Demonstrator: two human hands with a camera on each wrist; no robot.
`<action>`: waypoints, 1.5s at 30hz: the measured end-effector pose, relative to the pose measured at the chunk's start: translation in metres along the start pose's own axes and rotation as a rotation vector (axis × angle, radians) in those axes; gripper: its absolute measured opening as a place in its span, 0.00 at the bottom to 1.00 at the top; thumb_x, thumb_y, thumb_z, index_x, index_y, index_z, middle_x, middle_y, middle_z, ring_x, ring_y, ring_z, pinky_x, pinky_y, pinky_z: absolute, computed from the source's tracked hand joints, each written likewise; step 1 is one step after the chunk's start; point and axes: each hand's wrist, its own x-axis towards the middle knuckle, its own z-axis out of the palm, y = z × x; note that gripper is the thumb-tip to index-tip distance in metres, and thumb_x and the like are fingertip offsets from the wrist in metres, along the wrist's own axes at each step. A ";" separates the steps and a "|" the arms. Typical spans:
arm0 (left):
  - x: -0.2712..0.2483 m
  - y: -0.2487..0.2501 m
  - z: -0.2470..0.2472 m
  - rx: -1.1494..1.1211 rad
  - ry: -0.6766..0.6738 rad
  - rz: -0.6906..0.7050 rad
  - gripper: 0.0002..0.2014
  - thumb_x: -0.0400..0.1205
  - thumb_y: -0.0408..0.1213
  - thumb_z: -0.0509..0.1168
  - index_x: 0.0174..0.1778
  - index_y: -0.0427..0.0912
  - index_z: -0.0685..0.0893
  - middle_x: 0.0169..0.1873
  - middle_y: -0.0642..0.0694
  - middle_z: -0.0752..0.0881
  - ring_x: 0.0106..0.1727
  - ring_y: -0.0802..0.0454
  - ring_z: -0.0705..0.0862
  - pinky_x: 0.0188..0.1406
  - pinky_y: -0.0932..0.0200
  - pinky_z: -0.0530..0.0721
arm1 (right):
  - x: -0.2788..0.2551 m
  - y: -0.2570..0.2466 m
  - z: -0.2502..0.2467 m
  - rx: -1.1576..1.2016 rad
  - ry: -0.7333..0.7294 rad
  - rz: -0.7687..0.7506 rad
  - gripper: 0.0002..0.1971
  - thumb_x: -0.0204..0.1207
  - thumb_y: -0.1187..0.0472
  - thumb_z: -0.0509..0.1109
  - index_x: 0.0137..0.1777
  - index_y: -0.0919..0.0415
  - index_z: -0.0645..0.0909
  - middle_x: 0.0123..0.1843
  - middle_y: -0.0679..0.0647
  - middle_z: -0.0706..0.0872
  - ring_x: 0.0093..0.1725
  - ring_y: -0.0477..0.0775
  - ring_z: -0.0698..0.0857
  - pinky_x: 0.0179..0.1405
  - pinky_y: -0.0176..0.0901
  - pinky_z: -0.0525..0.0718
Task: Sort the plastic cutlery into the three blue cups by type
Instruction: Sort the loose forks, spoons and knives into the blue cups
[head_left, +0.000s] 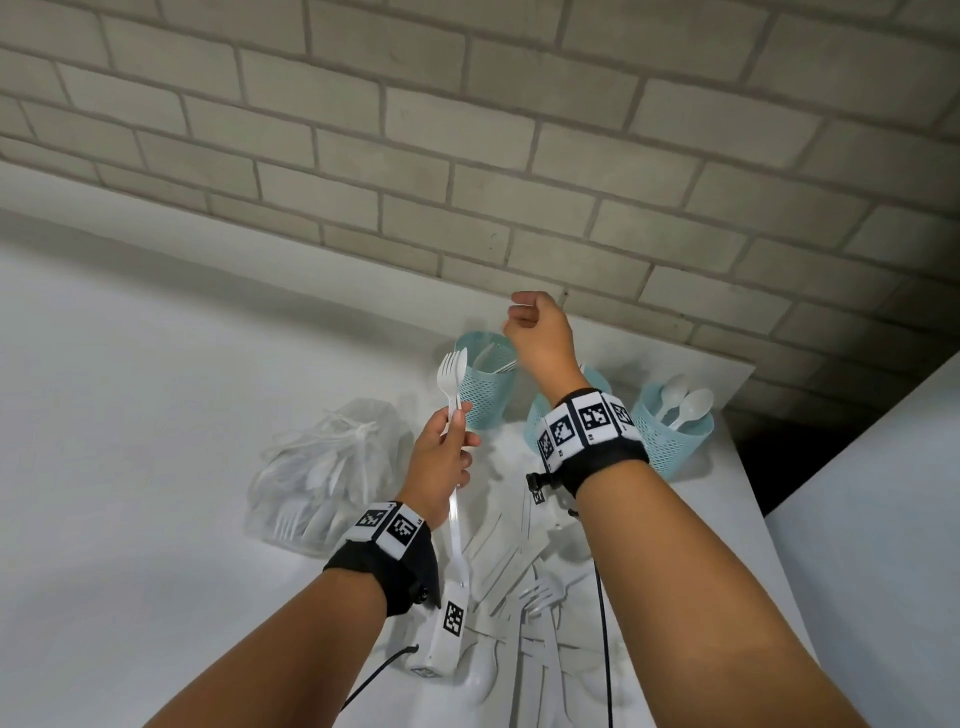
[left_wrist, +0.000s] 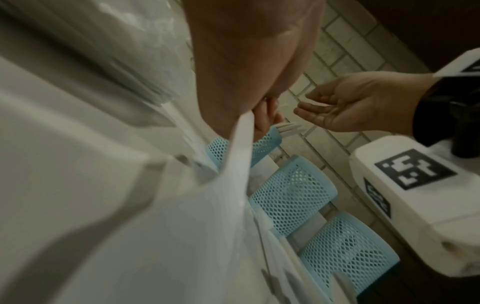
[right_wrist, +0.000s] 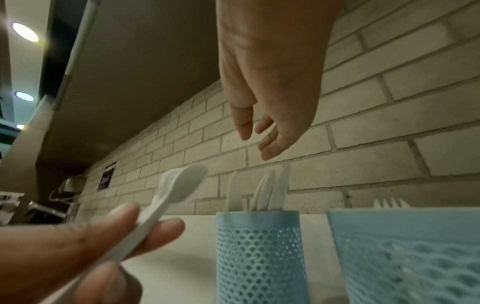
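My left hand (head_left: 441, 457) grips a white plastic fork and spoon (head_left: 452, 374) together by their handles, heads up, just left of the cups. In the right wrist view the spoon (right_wrist: 182, 185) shows between the left hand's fingers (right_wrist: 155, 232). My right hand (head_left: 522, 317) hangs empty with relaxed fingers above the leftmost blue cup (head_left: 485, 395), which holds knives (right_wrist: 267, 191). The middle cup (head_left: 537, 423) is partly hidden behind my right wrist; forks (right_wrist: 392, 202) stick out of it. Spoons stand in the right cup (head_left: 672, 436).
A loose pile of white cutlery (head_left: 535, 597) lies on the white table (head_left: 156, 415) between my forearms. A tied clear bag of cutlery (head_left: 322, 467) sits left of my left hand. A brick wall (head_left: 467, 156) rises right behind the cups.
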 end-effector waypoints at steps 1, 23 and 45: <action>0.000 0.001 0.001 0.010 -0.003 0.001 0.10 0.87 0.45 0.53 0.59 0.52 0.78 0.35 0.50 0.76 0.27 0.58 0.67 0.20 0.69 0.64 | -0.004 0.000 -0.003 0.029 0.011 -0.014 0.14 0.75 0.73 0.65 0.59 0.61 0.79 0.50 0.52 0.81 0.48 0.48 0.81 0.48 0.32 0.81; 0.010 0.058 0.026 -0.161 0.096 0.226 0.09 0.88 0.45 0.51 0.53 0.52 0.77 0.27 0.50 0.70 0.19 0.63 0.65 0.17 0.70 0.64 | -0.099 0.036 -0.048 -0.148 -0.940 0.440 0.07 0.79 0.54 0.68 0.43 0.53 0.86 0.39 0.45 0.90 0.38 0.41 0.86 0.46 0.39 0.81; 0.001 0.019 0.030 0.248 -0.148 0.009 0.15 0.88 0.49 0.48 0.56 0.44 0.76 0.37 0.47 0.72 0.35 0.54 0.69 0.33 0.62 0.68 | -0.075 0.028 -0.057 0.616 0.008 0.401 0.08 0.83 0.70 0.60 0.45 0.61 0.77 0.38 0.56 0.78 0.36 0.49 0.80 0.36 0.42 0.85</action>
